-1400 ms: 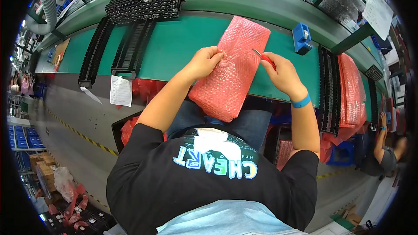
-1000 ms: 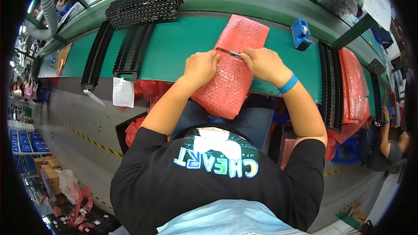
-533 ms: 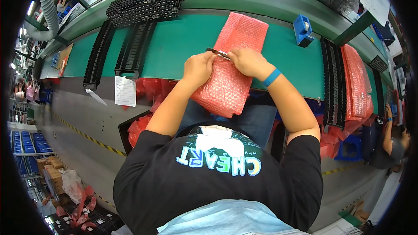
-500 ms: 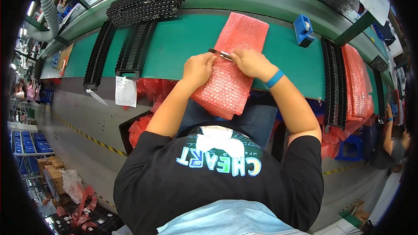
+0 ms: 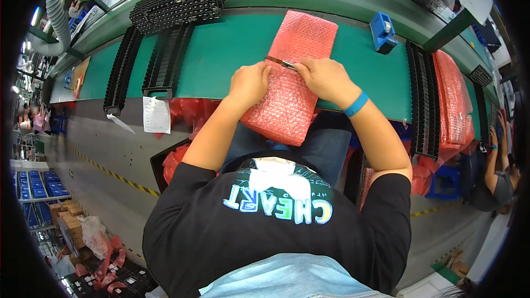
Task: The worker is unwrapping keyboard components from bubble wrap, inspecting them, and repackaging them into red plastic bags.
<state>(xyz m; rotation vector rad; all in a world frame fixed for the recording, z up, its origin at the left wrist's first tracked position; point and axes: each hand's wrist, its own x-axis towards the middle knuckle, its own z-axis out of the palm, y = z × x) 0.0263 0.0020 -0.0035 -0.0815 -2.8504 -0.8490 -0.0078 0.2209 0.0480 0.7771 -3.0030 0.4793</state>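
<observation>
A long pink bubble-wrap package (image 5: 292,77) lies on the green bench (image 5: 221,49), its near end hanging over the front edge. My left hand (image 5: 248,84) presses on the package's left side. My right hand (image 5: 324,76) rests on its right side and pinches one end of a strip of brown tape (image 5: 279,62) stretched across the wrap between both hands. A blue band circles my right wrist.
Black ribbed trays (image 5: 176,5) are stacked at the back left, with more (image 5: 165,60) laid along the bench. A blue tape dispenser (image 5: 382,30) stands at the back right. Further pink wrapped packages (image 5: 452,99) and black trays (image 5: 419,99) lie to the right. Another person's arm (image 5: 494,160) shows at far right.
My right hand came in from the package's right edge to its middle. Both hands now meet over the wrap, with a tape strip drawn across it.
</observation>
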